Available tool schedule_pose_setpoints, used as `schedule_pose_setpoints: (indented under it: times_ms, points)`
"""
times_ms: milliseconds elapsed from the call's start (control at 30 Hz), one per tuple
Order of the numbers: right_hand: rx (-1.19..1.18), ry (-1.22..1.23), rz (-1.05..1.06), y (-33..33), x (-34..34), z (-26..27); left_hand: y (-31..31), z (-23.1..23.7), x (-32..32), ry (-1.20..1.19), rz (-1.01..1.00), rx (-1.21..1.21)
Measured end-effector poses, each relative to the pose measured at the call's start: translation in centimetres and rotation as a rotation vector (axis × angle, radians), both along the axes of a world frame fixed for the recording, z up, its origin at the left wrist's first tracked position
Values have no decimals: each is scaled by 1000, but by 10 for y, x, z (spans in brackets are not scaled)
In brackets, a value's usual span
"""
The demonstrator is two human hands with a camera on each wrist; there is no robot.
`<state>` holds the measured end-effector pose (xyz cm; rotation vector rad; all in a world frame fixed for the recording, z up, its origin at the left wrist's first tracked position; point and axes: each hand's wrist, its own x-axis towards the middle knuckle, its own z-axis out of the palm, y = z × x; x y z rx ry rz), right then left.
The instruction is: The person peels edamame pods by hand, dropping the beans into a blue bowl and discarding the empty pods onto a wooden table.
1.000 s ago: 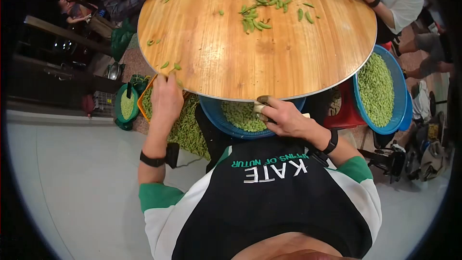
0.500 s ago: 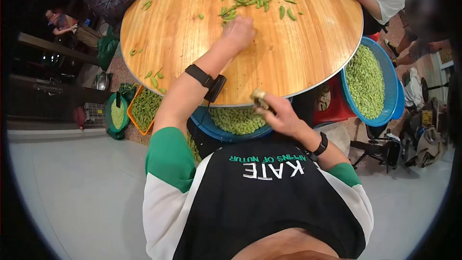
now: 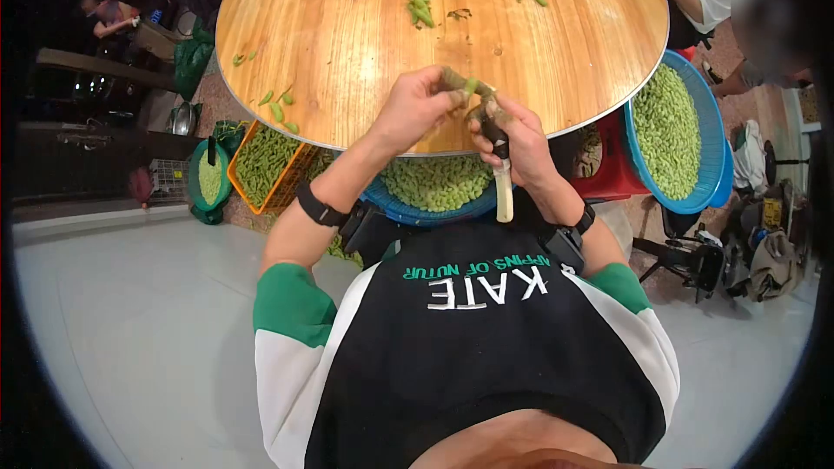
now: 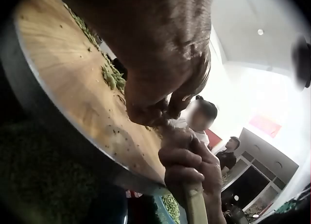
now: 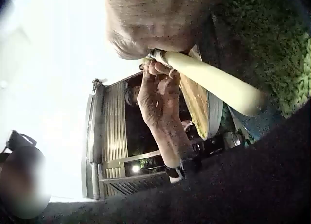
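Note:
In the head view, my left hand [image 3: 419, 111] pinches a green soybean pod [image 3: 470, 87] over the table's near edge. Close beside it, my right hand [image 3: 526, 146] grips a tool with a smooth, pale handle [image 3: 504, 195] pointing back toward my body. Its working end is hidden by the fingers. The right wrist view shows the same pale handle [image 5: 214, 81] sticking out from under the right hand [image 5: 155, 22], with the left hand [image 5: 160, 102] facing it. From the left wrist, the fingertips of both hands meet.
Loose pods [image 3: 421, 0] lie on the round wooden table [image 3: 347, 61]. Below its edge is a blue basin [image 3: 417, 211] of shelled beans; another blue basin [image 3: 641, 152] stands at right. An orange crate [image 3: 276, 182] of pods and a green tub [image 3: 198, 200] are at left. Other people sit across.
My left hand went from the table's left edge out to the pod pile, then came back to my right hand with a pod. The right hand has turned, bringing the pale handle into view.

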<state>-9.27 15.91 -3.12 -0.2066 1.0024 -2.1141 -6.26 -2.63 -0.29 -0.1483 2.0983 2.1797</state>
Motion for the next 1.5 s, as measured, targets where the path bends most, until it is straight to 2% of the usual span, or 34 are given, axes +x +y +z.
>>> schedule_pose_setpoints:
  times_ms: [67, 200, 300, 600, 700, 767, 800, 867, 900, 1000, 1067, 1100, 1167, 1200, 1233, 1300, 1333, 1400, 1433, 1500]
  points:
    - [-2, 12, 38, 0, 3, 2, 2, -2, 8, -26, 5, 87]
    - [-4, 24, 93, -2, 13, 3, -1, -9, 20, -109, 18, 95]
    - [-49, -53, 105, -3, 16, 3, 1, -11, 26, -87, 27, 132]
    - [-71, -58, 132, 1, 18, 3, 3, -13, 35, 4, 51, 139]
    - [-66, -55, 145, 2, 19, 3, 0, -18, 33, -27, 16, 274]
    - [-87, -94, 159, 4, 18, 5, -5, -18, 31, -98, -99, 471]
    - [-109, -132, 173, 5, 18, 6, -7, -20, 30, -97, -98, 471]
    - [-186, -172, 226, 7, 16, 1, -10, -26, 28, -232, -199, 742]
    - [-263, -211, 279, 7, 14, -1, -10, -25, 28, -232, -200, 742]
    - [-325, -328, 255, 5, 10, -8, -6, -25, 29, -264, -206, 787]
    - [-298, -357, 224, 5, 11, -11, -1, -24, 26, 12, -46, 82]
    - [-273, -384, 193, 4, 11, -11, 0, -25, 26, 14, -47, 80]
    - [-323, -400, 207, 2, 13, -9, 2, -28, 32, 464, 68, -652]
    - [-327, -425, 212, 1, 14, -7, 6, -13, 36, 560, 82, -764]
    - [-333, -448, 216, 0, 14, -6, 7, -13, 38, 558, 83, -766]
    - [-328, -444, 202, -2, 15, -4, 7, -14, 40, 714, 104, -968]
    - [-323, -441, 186, -3, 16, -4, 7, -16, 40, 712, 106, -970]
    - [-311, -427, 177, -5, 16, -6, 8, -17, 39, 501, 147, -635]
    - [-298, -410, 165, -6, 15, -7, 9, -16, 40, 499, 148, -635]
    - [-283, -381, 158, -5, 15, -5, 12, -8, 42, 5, 197, -39]
